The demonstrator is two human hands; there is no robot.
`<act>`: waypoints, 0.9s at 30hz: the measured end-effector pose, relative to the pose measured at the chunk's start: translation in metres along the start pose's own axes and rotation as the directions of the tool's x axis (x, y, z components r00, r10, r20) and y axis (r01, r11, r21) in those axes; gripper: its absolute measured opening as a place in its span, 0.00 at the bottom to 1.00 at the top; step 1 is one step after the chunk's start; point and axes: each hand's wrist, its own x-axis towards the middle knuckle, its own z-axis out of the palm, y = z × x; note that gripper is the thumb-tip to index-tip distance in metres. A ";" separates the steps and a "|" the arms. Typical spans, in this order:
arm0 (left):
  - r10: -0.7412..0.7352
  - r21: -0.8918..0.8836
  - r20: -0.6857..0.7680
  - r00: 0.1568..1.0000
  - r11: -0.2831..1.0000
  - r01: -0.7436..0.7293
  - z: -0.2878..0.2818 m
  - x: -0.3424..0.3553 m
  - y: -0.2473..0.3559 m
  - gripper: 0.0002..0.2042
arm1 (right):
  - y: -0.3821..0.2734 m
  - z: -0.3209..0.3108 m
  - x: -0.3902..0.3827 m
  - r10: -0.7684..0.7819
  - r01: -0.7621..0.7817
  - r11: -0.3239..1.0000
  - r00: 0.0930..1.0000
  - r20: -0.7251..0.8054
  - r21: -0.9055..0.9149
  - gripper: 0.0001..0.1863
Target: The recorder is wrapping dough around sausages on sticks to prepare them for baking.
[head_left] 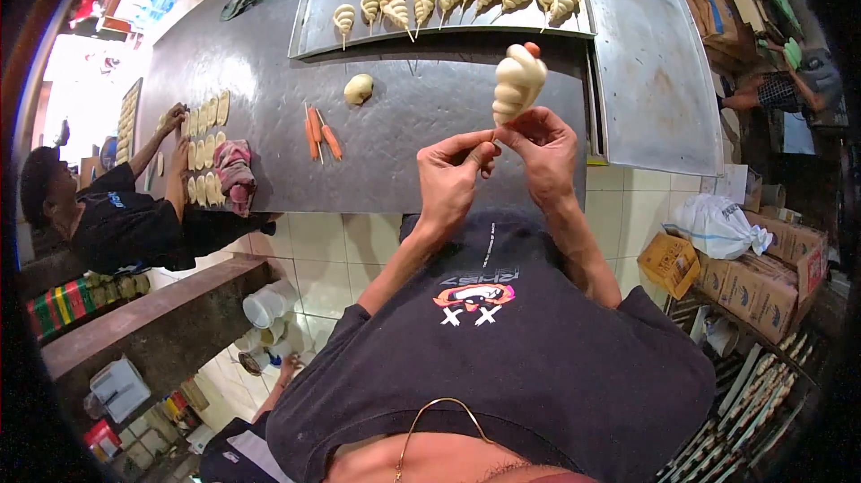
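Note:
Upright above the bench, a sausage on a stick (518,79) is wrapped in a spiral of pale dough, its orange tip showing. My left hand (453,174) pinches around the lower stick. My right hand (547,156) is closed at the base of the dough, thumb and fingers on it. Orange sausages on sticks (327,138) lie on the grey metal bench (404,142) to the left of my hands, below a round piece of dough (358,88). Behind them, a metal tray (319,8) bears several similar wrapped sticks.
At left, a co-worker (108,214) arranges flat dough pieces (212,111) beside a red cloth (235,174). An empty metal sheet (655,79) lies at right. Cardboard boxes (753,286) and a white sack (722,223) stand lower right. Another person (798,88) is at far right.

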 end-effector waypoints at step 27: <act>-0.139 -0.266 0.244 0.960 0.942 0.204 -0.062 0.089 0.023 0.22 | 0.017 0.028 0.029 0.256 -0.201 0.918 0.959 0.122 -0.341 0.26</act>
